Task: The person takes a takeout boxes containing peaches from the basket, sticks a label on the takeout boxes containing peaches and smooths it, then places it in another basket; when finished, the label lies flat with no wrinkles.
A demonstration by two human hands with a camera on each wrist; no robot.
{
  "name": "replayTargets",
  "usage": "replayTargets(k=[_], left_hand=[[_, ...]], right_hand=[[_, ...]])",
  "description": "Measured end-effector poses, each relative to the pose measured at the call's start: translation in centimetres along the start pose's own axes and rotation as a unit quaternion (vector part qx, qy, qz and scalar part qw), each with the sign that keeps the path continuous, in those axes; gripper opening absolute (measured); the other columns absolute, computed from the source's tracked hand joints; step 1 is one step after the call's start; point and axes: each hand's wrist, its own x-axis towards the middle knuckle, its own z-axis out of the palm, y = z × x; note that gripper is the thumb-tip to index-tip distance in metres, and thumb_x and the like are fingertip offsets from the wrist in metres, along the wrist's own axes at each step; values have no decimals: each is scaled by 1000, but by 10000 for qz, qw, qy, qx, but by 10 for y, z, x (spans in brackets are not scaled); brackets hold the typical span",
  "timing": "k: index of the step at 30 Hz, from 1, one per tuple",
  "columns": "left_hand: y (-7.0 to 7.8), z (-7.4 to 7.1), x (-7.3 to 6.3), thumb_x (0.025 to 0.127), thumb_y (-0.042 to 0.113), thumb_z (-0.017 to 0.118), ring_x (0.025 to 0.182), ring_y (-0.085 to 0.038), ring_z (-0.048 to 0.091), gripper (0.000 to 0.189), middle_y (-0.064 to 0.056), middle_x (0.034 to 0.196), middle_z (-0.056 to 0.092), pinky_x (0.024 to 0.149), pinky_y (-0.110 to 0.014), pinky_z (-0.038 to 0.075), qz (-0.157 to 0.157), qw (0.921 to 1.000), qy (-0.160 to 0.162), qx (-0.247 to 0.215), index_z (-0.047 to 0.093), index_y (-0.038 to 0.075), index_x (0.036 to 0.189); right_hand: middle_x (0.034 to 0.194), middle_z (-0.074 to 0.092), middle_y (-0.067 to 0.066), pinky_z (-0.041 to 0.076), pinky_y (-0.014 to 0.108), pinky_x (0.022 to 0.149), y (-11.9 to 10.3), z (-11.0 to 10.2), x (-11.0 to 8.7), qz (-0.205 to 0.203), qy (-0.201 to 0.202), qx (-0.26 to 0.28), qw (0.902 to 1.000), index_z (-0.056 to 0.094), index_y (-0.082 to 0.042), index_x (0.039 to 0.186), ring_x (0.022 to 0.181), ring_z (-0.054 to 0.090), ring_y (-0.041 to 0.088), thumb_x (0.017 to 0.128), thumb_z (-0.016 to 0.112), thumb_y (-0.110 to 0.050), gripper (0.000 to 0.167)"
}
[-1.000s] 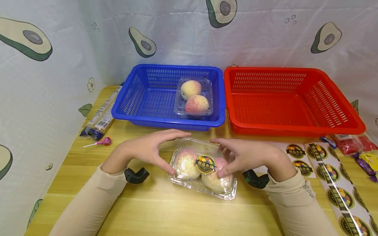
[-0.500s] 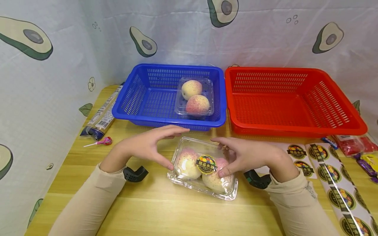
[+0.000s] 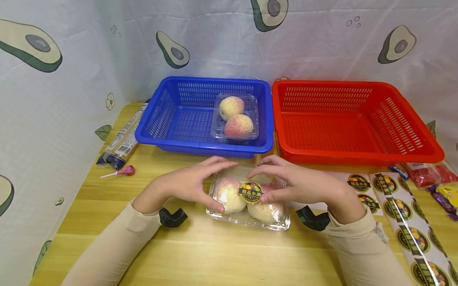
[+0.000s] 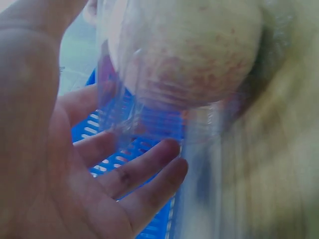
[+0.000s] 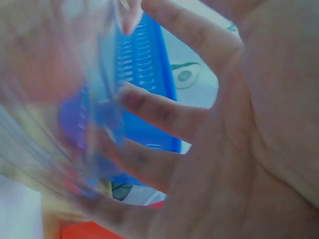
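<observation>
Head view, lower centre: the left hand (image 3: 189, 183) and right hand (image 3: 302, 182), spread wide with fingers loosely bent, flank a clear box (image 3: 243, 221); how firmly they touch it cannot be told. A round label (image 3: 250, 192) partly hides its peaches (image 3: 229, 200). Both sleeves (image 3: 111, 242) run off the bottom edge; wrist views blur the plastic.

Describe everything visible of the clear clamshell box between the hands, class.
The clear clamshell box, apparently plastic, looks closed, with a glossy, ridged rim. Two pink-and-cream peaches show inside, and its lid bears a round black-and-gold sticker. Slightly skewed, it is in front of the blue basket; whether it rests on the wooden table is unclear. The left hand and right hand hold its opposite ends.
</observation>
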Motion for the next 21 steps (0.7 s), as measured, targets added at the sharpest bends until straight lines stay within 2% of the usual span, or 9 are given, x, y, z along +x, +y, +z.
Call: replayTargets(k=[4, 10, 15, 21], left_hand=[[-1, 2, 2, 74, 60, 83, 138, -9, 34, 109, 10, 153, 29, 111, -41, 34, -173, 9998, 120, 20, 26, 29, 161], [-3, 3, 2, 74, 58, 84, 138, -10, 33, 110, 8, 154, 28, 111, -43, 34, -221, 9997, 117, 13, 25, 29, 161], [-4, 3, 2, 75, 58, 84, 137, -10, 33, 109, 7, 154, 28, 111, -42, 34, -216, 9997, 98, -35, 24, 28, 161], [-1, 2, 1, 76, 62, 81, 140, -11, 32, 109, 6, 157, 27, 111, -43, 34, -218, 9996, 60, 174, 24, 25, 161]], right_hand=[[133, 44, 7, 50, 36, 81, 1, 4, 6, -70, 166, -33, 9998, 66, -30, 127, 97, 54, 17, 94, 70, -43, 36], [131, 46, 8, 49, 34, 75, 1, 8, 9, -22, 335, -104, 9994, 69, -28, 121, 92, 52, 18, 89, 77, -44, 37], [133, 47, 8, 50, 36, 79, 1, 8, 9, -15, 364, -112, 9993, 69, -29, 123, 99, 53, 19, 90, 75, -45, 38], [128, 49, 6, 50, 34, 78, 0, 9, 12, -21, 390, -170, 9991, 69, -27, 120, 95, 53, 18, 93, 73, -42, 31]])
